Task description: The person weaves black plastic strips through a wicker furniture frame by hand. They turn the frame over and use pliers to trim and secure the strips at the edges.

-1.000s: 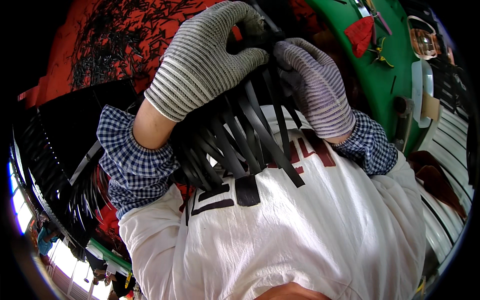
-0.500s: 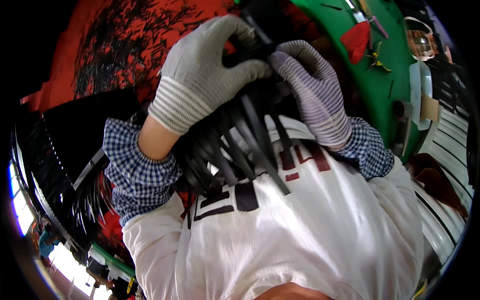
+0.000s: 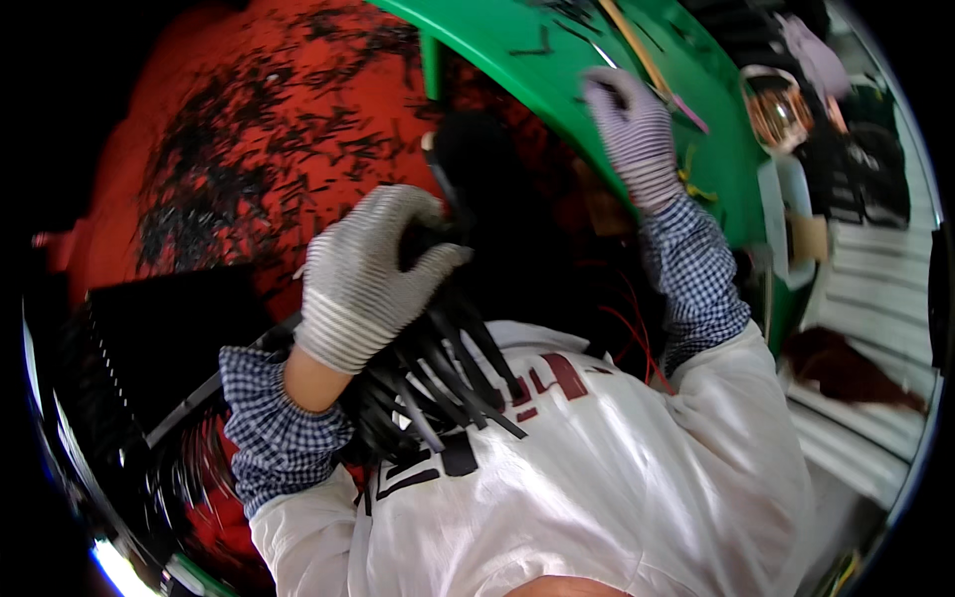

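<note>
Both hands wear striped knitted gloves, with blue checked sleeve covers on the forearms. My left hand (image 3: 363, 274) is closed on the upper end of a bundle of flat black strips (image 3: 438, 368), whose loose ends fan down over the white shirt. Beyond its fingertips stands a dark upright piece (image 3: 443, 174) with a pale tip; its kind is unclear. My right hand (image 3: 634, 134), somewhat blurred, is out over the green table (image 3: 517, 60), thumb and fingers curved with a gap between them. A thin silvery tool (image 3: 603, 53) and a long wooden stick (image 3: 637, 45) lie close to it.
Short black offcuts (image 3: 239, 169) litter the red surface at left. On the right stand an amber glass cup (image 3: 778, 111) and a pale blue tray (image 3: 786, 224). A brown cloth (image 3: 846, 370) lies on white slats. A black panel (image 3: 184, 328) is at lower left.
My right hand has left the bundle and moved up and right over the green table. My left hand has come lower in view, still gripping the strips. The red piece on the table no longer shows.
</note>
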